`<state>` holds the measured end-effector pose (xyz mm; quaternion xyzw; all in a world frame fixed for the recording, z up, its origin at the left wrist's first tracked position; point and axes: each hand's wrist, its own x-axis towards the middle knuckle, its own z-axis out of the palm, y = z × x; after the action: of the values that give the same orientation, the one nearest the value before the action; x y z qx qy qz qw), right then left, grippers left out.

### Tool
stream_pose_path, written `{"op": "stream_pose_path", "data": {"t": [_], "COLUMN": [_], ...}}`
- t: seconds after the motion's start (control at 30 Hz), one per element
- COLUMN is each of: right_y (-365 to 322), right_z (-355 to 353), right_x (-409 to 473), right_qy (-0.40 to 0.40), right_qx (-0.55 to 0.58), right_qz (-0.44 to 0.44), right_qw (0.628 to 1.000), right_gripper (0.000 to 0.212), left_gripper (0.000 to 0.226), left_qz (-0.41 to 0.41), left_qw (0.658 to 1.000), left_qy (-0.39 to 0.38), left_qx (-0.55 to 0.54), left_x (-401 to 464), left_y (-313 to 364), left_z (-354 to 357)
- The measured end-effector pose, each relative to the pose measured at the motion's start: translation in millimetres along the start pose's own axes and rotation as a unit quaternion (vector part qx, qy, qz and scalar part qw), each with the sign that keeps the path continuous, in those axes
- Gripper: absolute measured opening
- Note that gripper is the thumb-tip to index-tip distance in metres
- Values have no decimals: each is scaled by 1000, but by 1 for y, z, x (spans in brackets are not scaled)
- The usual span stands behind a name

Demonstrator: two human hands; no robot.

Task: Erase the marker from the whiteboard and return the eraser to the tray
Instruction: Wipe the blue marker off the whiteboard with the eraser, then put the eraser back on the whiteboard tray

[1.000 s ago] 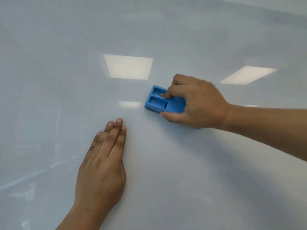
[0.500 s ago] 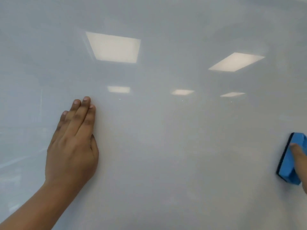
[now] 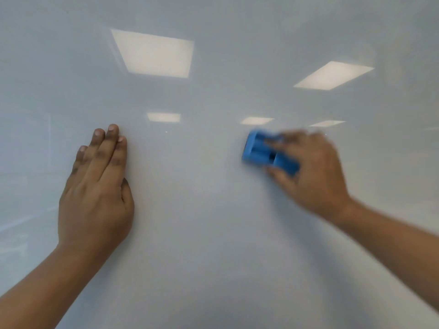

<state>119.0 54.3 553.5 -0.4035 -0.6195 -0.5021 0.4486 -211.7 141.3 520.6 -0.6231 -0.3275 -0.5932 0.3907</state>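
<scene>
— Whiteboard (image 3: pixel 213 233) first: what was on it at that moment?

— Reflected ceiling lights and no marker strokes that I could make out. From the left: the left hand (image 3: pixel 95 193) lay flat on the board, fingers (image 3: pixel 111 148) straight and close together, holding nothing, apparently as a brace.

— And to the right?

— The blue eraser (image 3: pixel 259 150) was against the board right of centre, well apart from the left hand. The right hand (image 3: pixel 313 172) gripped it, fingertips across its top and thumb under its lower edge. Both were blurred, so I judged it to be in mid-stroke.

— So which step was that?

— The wiping step, probably late, since the visible surface looked clean. The tray was not in view.

— What would the next move call for?

— Checking the board outside the frame for leftover marks, then finding the tray, likely along the board's lower edge, and setting the eraser down there before letting go.
</scene>
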Motion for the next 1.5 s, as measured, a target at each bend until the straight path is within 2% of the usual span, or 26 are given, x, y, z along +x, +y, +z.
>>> {"op": "stream_pose_path", "data": {"t": [0.13, 0.2, 0.33, 0.47, 0.57, 0.67, 0.77, 0.87, 0.97, 1.07, 1.2, 1.3, 1.4, 1.5], "right_y": [43, 29, -54, -131, -152, -156, -161, -164, -173, -188, -199, -202, -201, -203], "right_z": [-5, 3, 26, 45, 48, 40, 28, 13, -5, -29, -58, -85, -118, -152], "right_x": [100, 124, 114, 17, -107, -218, -272, -276, -277, -295, -331, -363, -404, -448], "right_qy": [86, 105, 66, 0, -90, -226, -319, -352, -346, -356, -401, -474, -487, -487], "right_qx": [47, 68, 70, 109, 144, 150, 130, 162, 200, 235, 265, 258, 242, 245], "right_qz": [240, 264, 120, -41, -118, -173, -189, -67, 9, 41, 95, 183, 349, 509], "right_qw": [966, 956, 988, 993, 978, 947, 920, 919, 917, 904, 872, 822, 763, 666], "right_gripper": [49, 47, 43, 39, 33, 24, 34, 49, 52, 56, 61, 85, 94, 99], "left_gripper": [59, 59, 59, 59, 62, 58, 58, 76, 94, 94, 69, 63, 56, 56], "left_qz": [-6, -5, -19, -23, -9, 47, 83, 87, 37, -36, -94, -149, -212, -247], "left_qw": [1000, 1000, 1000, 1000, 996, 985, 957, 902, 853, 840, 835, 805, 763, 720], "left_qy": [2, 5, 3, -20, -83, -167, -276, -410, -501, -516, -508, -540, -577, -609], "left_qx": [-3, -2, 3, 1, 11, 6, -38, -103, -141, -165, -187, -194, -200, -221], "left_x": [-1, 0, -1, -6, -40, -97, -156, -212, -257, -284, -314, -348, -381, -412], "left_y": [4, 5, 8, 14, 24, 43, 60, 80, 104, 125, 146, 161, 178, 198], "left_z": [1, 0, -2, -9, -22, -44, -71, -100, -118, -131, -142, -150, -150, -141]}}
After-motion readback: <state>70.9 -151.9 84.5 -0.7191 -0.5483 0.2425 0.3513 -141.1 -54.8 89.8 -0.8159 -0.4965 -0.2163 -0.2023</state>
